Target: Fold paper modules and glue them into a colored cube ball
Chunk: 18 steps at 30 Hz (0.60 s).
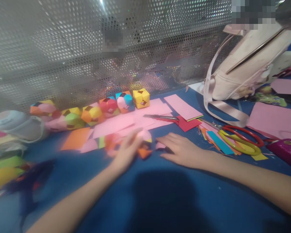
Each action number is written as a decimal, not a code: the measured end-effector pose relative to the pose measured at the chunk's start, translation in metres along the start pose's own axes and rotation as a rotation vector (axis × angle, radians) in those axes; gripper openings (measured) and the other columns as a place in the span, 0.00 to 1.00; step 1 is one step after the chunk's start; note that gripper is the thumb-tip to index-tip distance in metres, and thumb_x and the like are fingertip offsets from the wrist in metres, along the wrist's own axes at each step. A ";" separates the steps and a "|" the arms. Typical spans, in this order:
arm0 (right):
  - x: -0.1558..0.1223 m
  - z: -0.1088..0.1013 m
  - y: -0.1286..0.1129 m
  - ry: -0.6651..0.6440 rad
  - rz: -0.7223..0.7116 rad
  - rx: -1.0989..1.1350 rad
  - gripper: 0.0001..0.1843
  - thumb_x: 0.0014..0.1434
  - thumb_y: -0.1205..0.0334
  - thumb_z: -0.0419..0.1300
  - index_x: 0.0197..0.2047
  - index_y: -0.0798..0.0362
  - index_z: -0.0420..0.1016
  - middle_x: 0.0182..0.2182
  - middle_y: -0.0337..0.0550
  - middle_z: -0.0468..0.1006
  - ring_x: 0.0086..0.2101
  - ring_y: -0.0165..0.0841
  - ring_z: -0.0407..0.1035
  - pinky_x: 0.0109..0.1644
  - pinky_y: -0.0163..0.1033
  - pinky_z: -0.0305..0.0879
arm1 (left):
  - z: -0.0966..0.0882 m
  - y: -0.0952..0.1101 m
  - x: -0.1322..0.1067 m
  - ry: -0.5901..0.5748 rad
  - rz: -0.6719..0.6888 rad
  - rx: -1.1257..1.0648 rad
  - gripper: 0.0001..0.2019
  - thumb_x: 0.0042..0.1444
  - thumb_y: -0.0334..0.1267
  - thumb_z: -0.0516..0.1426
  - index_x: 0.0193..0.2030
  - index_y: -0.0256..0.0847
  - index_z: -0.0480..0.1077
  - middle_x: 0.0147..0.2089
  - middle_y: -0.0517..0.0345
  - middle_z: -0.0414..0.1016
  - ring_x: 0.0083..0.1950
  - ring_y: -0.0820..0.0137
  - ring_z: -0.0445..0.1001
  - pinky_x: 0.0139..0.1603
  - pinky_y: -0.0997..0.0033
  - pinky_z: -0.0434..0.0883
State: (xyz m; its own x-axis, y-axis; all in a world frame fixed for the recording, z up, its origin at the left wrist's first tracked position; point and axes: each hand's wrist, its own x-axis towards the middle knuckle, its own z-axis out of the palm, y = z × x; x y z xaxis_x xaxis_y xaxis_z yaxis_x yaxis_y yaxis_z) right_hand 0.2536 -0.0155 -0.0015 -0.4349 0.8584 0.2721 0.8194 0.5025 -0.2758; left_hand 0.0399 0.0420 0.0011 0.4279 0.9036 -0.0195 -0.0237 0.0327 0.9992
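Note:
My left hand (129,145) reaches over the blue table with its fingers stretched out, slightly blurred. It lies among folded paper pieces: a blurred red-orange one (111,144) on its left, a pink one (145,135) by its fingertips and an orange one (145,152) on its right. Whether it presses on any of them is hidden. Palm down, my right hand (178,147) rests on the table with thumb and fingers apart. A small pink paper piece (160,146) lies at its fingertips, partly covered.
Several folded paper balls (92,114) line the perforated metal panel (87,64). Behind my hands lie pink sheets (118,124) and scissors (160,117). To the right are more scissors (242,136), paper strips (219,142), a purple tool (285,150) and a pale bag (240,64).

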 end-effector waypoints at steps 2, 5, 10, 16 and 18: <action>0.002 -0.001 -0.003 -0.034 0.046 0.061 0.26 0.58 0.53 0.57 0.56 0.58 0.66 0.46 0.53 0.76 0.45 0.45 0.68 0.47 0.53 0.68 | 0.000 -0.001 0.000 -0.014 -0.001 0.009 0.25 0.54 0.47 0.58 0.57 0.40 0.65 0.34 0.55 0.77 0.34 0.68 0.75 0.41 0.66 0.70; 0.003 -0.005 -0.007 -0.067 0.080 0.136 0.21 0.62 0.54 0.51 0.55 0.55 0.68 0.46 0.50 0.76 0.45 0.43 0.67 0.49 0.52 0.66 | 0.000 -0.001 0.000 -0.044 0.000 0.027 0.25 0.54 0.47 0.58 0.57 0.40 0.65 0.36 0.55 0.77 0.35 0.69 0.75 0.41 0.67 0.70; 0.002 -0.015 -0.009 -0.135 0.128 0.267 0.14 0.61 0.62 0.53 0.49 0.51 0.72 0.46 0.45 0.76 0.46 0.39 0.67 0.51 0.46 0.65 | -0.002 -0.002 0.002 -0.066 0.011 0.044 0.25 0.55 0.48 0.57 0.57 0.41 0.64 0.35 0.55 0.77 0.34 0.70 0.75 0.40 0.68 0.70; 0.001 -0.027 -0.007 -0.273 0.087 0.264 0.20 0.58 0.68 0.54 0.55 0.54 0.69 0.50 0.49 0.73 0.50 0.40 0.65 0.55 0.48 0.62 | -0.001 -0.003 0.001 -0.042 0.006 0.032 0.26 0.53 0.48 0.58 0.57 0.40 0.65 0.33 0.55 0.77 0.33 0.69 0.75 0.37 0.69 0.71; 0.000 -0.025 -0.005 -0.275 0.039 0.241 0.19 0.59 0.68 0.54 0.53 0.53 0.70 0.50 0.48 0.74 0.49 0.40 0.66 0.54 0.47 0.63 | -0.001 -0.003 0.001 -0.036 0.006 0.039 0.26 0.53 0.49 0.58 0.57 0.39 0.65 0.33 0.55 0.77 0.33 0.69 0.75 0.37 0.69 0.71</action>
State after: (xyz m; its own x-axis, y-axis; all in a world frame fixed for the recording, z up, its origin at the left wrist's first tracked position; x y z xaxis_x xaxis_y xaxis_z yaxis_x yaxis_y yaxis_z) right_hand 0.2589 -0.0200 0.0231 -0.5163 0.8564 0.0082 0.7400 0.4508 -0.4991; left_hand 0.0398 0.0432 -0.0022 0.4600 0.8878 -0.0131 0.0084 0.0104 0.9999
